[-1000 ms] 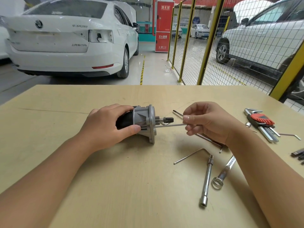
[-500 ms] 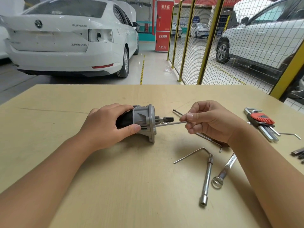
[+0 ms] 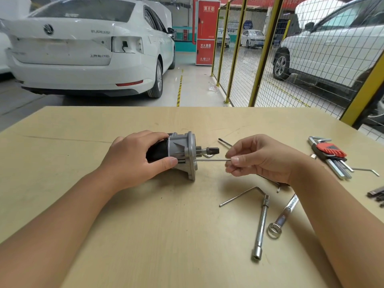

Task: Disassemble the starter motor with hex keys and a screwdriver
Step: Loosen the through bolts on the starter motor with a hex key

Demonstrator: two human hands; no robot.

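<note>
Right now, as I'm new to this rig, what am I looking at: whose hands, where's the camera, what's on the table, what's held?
There is no machine: a person's bare hands, filmed by one head-worn camera looking forward and down. The left hand grips the starter motor, which lies on its side on the table. The right hand pinches a thin rod that reaches the motor's flange. Also on the table: a hex key set, a bent key, a socket wrench and a spanner.

A flat tan wooden bench (image 3: 83, 204) carries the starter motor (image 3: 182, 154), lying on its side. Near it lie a bent hex key (image 3: 241, 195), a socket wrench (image 3: 260, 227), a ring spanner (image 3: 282, 218) and a red hex key set (image 3: 330, 154).
</note>
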